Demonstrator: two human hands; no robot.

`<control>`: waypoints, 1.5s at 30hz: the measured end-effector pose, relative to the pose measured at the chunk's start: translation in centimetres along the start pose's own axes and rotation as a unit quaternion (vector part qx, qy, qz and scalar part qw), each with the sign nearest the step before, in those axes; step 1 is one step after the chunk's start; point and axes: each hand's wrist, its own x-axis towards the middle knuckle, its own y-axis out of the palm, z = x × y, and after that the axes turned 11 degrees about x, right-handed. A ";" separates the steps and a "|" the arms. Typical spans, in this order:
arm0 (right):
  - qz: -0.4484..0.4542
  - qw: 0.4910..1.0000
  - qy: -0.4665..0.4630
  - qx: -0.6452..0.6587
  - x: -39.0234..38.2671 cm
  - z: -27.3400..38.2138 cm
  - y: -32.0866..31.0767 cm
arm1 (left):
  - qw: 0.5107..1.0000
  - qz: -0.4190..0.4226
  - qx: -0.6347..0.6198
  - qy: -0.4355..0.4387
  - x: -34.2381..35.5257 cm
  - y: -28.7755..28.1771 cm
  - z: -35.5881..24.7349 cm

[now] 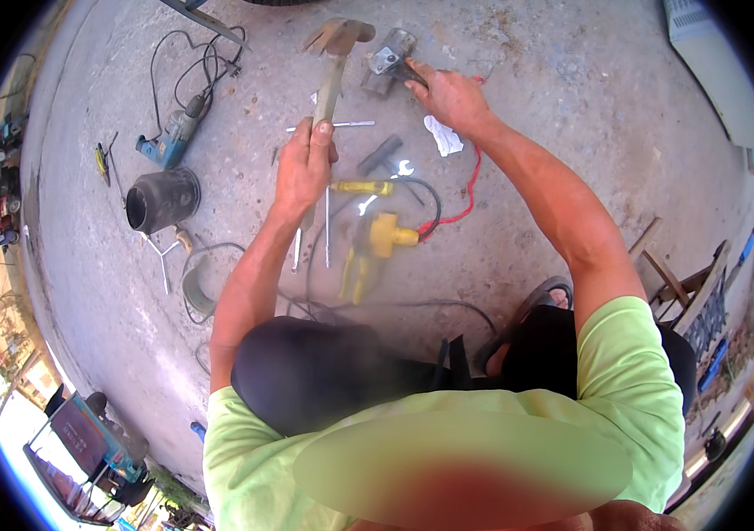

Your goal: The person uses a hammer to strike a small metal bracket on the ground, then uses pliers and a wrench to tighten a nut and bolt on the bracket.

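My left hand (302, 173) is closed around the wooden handle of a claw hammer (340, 37), whose rusty head is raised near the top middle. To its right, my right hand (455, 99) grips a dark bar-like piece with a bright bolted metal end (386, 60). That end lies against a grey metal block (401, 41) on the floor; the piece's exact kind does not show. Just below my right hand is a crumpled white paper (442, 135). Between my forearms lie a short dark hammer-shaped tool (379, 154), an open-end wrench (405, 167) and a yellow-handled screwdriver (363, 188).
A yellow tool (387, 234) with a red cord (472, 184) rests on the concrete before my knees. At left are a blue corded drill (175, 140), a black cylindrical can (164, 198) and a three-armed wrench (163, 257). A wooden frame (688, 288) stands at right.
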 end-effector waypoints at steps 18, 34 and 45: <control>0.017 1.000 0.010 0.000 0.4 1.1 -0.4 | 0.997 0.037 0.045 -0.054 0.7 -0.2 0.2; -0.014 1.000 -0.016 -0.005 0.4 0.8 0.2 | 0.999 -0.033 -0.033 0.022 -0.3 1.0 0.5; 0.011 1.000 0.014 0.008 0.2 1.6 -0.3 | 0.983 0.030 -0.157 -0.094 -1.3 0.1 3.0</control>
